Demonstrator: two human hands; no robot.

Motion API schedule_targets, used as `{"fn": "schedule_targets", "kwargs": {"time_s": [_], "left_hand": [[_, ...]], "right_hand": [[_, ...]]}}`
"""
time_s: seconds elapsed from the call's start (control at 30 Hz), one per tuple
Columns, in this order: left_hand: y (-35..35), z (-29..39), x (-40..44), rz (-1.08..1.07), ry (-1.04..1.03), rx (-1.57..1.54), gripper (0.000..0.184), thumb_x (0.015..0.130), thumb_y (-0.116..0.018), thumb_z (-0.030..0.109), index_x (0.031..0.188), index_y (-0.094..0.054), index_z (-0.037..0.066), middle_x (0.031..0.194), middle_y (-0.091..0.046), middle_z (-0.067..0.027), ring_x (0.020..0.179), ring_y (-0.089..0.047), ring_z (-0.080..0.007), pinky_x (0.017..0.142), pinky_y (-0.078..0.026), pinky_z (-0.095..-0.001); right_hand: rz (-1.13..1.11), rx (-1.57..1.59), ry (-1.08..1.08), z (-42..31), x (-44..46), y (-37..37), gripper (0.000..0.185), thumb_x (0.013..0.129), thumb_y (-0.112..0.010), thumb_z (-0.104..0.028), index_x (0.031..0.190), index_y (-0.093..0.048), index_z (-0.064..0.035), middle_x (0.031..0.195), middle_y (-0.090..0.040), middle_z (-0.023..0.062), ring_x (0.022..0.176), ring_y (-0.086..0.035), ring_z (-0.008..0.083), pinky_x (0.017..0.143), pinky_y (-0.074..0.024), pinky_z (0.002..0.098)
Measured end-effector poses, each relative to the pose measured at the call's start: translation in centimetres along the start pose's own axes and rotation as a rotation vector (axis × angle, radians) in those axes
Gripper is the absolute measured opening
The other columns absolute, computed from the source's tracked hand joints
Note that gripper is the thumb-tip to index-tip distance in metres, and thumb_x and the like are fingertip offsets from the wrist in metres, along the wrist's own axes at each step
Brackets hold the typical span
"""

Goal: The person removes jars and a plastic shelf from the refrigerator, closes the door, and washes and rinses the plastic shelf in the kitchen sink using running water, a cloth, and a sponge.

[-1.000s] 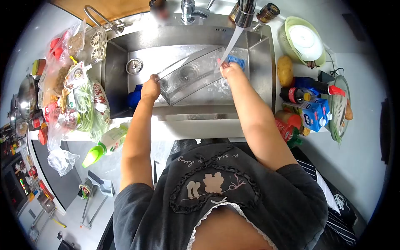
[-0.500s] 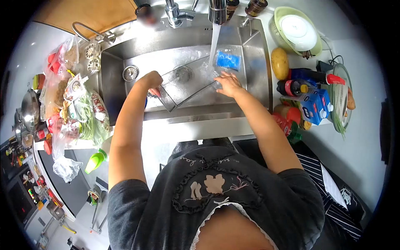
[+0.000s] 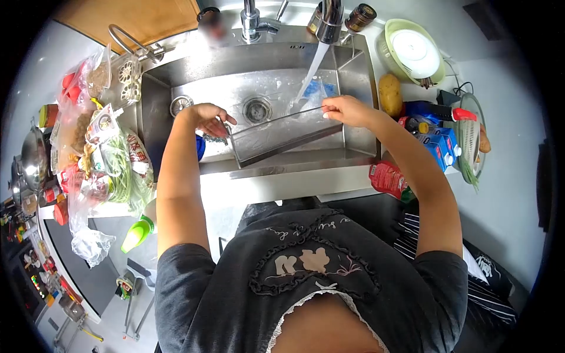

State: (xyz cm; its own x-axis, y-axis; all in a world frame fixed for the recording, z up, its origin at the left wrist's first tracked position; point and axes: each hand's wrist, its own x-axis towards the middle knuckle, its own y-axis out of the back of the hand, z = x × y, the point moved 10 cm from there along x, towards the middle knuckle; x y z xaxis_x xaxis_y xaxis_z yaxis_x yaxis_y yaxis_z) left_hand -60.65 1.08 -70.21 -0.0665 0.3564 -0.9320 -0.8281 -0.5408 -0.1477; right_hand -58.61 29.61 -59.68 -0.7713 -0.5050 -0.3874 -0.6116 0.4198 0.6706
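Note:
A clear rectangular bin with dark edges [image 3: 282,136] is tilted over the steel sink [image 3: 168,126]. My left hand [image 3: 207,120] grips its left end, fingers around the upper corner. At the far right corner, my right hand [image 3: 346,112] pinches the rim between thumb and fingers. Water streams from the faucet [image 3: 331,23] behind the bin, near a blue sponge or scrubbing pad [image 3: 321,88] on the sink floor. Something blue [image 3: 200,147] shows partly beneath my left wrist, its kind hidden.
Bagged vegetables [image 3: 120,167] crowd the left counter. On the right stand a potato [image 3: 389,94], a green basin [image 3: 388,50] with a white lid or plate, blue cartons [image 3: 438,147] and a red package [image 3: 385,177]. Jars [image 3: 360,17] stand behind the sink.
The bin has been raised and turned, its right end lifting. My right hand has gone from spread fingers near the water to gripping the bin's right corner. The drain is now uncovered.

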Motion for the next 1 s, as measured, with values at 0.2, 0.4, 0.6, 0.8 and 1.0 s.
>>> {"fn": "schedule_targets", "kwargs": {"time_s": [0.2,0.4,0.6,0.8,1.0], "left_hand": [[0.5,-0.6,2.5,-0.043,-0.059,0.031,0.032,0.079,-0.05,0.028,0.108,-0.061,0.024,0.092,-0.057,-0.0068,0.09,-0.058,-0.0179,0.082,-0.047,-0.032],[-4.3,5.8,11.7,0.196,-1.107,1.014,0.036,0.083,-0.054,0.022,0.113,-0.053,0.003,0.092,-0.062,-0.0117,0.082,-0.062,-0.0203,0.071,-0.05,-0.0317],[-9.3,10.4,13.6,0.105,-0.755,-0.675,0.038,0.079,-0.055,0.016,0.114,-0.052,0.0,0.102,-0.061,-0.0146,0.093,-0.058,-0.0262,0.082,-0.046,-0.0361],[-13.8,15.1,17.5,0.515,-0.536,0.234,0.055,0.08,-0.056,0.026,0.13,-0.04,0.013,0.126,-0.048,-0.0123,0.114,-0.045,-0.0307,0.098,-0.032,-0.041],[-19.4,12.9,15.4,-0.243,-0.651,-0.514,0.065,0.079,-0.054,0.043,0.134,-0.03,0.019,0.132,-0.037,-0.0155,0.112,-0.043,-0.0365,0.09,-0.039,-0.051]], "right_hand": [[-0.065,-0.142,-0.048,-6.0,-1.9,2.5,0.015,0.08,-0.057,-0.018,0.088,-0.054,-0.0055,0.074,-0.059,0.009,0.071,-0.056,0.0259,0.067,-0.0421,0.0376],[0.201,-0.841,0.165,-13.1,-4.2,5.2,0.009,0.077,-0.058,-0.019,0.081,-0.056,-0.0118,0.068,-0.056,0.0041,0.073,-0.058,0.0225,0.085,-0.0384,0.0472],[0.022,-1.13,0.024,-15.6,-3.3,4.6,0.008,0.07,-0.058,-0.012,0.078,-0.059,-0.011,0.068,-0.058,0.0042,0.074,-0.058,0.0223,0.088,-0.0343,0.0502],[-0.268,-1.373,-0.203,-16.8,-2.8,2.4,0.005,0.067,-0.059,-0.012,0.068,-0.064,-0.0118,0.067,-0.061,0.0063,0.072,-0.059,0.0213,0.087,-0.0317,0.0494],[-0.251,-1.377,-0.166,-17.6,-3.4,2.8,0.009,0.069,-0.059,-0.013,0.077,-0.064,-0.0133,0.069,-0.061,0.0037,0.07,-0.058,0.0206,0.084,-0.0335,0.0477]]}}
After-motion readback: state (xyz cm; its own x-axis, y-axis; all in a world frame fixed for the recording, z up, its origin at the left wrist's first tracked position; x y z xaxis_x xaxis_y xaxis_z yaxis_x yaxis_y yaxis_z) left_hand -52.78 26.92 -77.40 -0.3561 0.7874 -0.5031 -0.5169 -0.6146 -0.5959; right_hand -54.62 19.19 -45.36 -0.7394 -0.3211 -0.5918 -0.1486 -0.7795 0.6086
